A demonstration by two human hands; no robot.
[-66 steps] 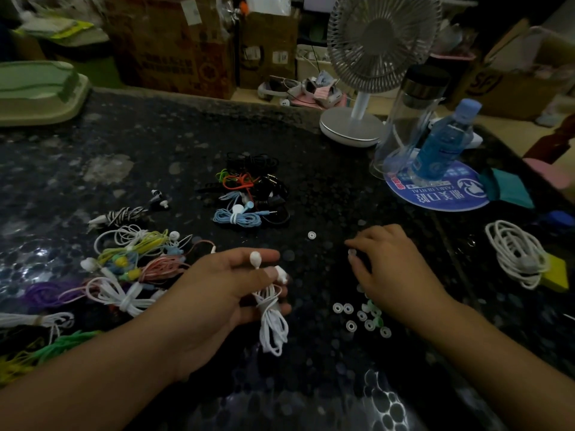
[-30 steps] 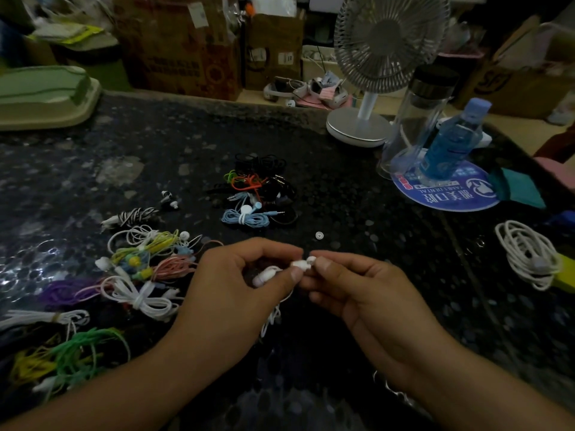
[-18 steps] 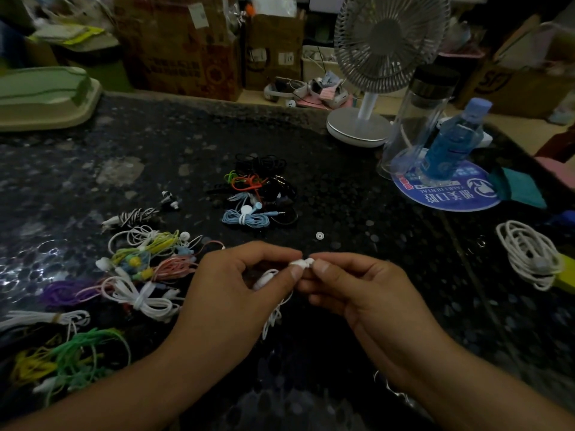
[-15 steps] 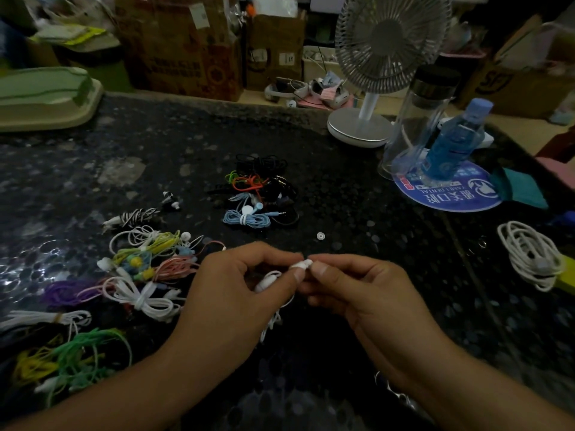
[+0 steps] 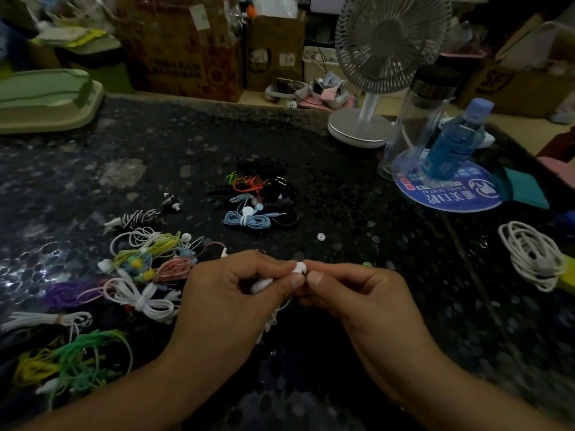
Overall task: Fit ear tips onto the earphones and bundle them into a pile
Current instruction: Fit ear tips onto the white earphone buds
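My left hand (image 5: 236,293) holds a white earphone (image 5: 263,284), its bundled cord hanging under the palm. My right hand (image 5: 357,297) pinches a white ear tip (image 5: 299,267) against the earbud's end, thumb to thumb with the left. A loose ear tip (image 5: 321,236) lies on the dark table (image 5: 342,194) beyond my hands. Further back sits a pile of bundled earphones (image 5: 259,194), black, orange, green and light blue. At the left lie several earphones (image 5: 140,269) in mixed colours.
A desk fan (image 5: 373,73), a clear bottle (image 5: 417,119) and a blue bottle (image 5: 454,141) on a round blue mat stand at the back right. A coiled white cable (image 5: 532,255) lies at the right edge. A green tray (image 5: 43,98) sits at the back left.
My right hand left the loose ear tips on the table and came to the earbud in my left hand. Both hands now stay together, pinching the tip on the bud.
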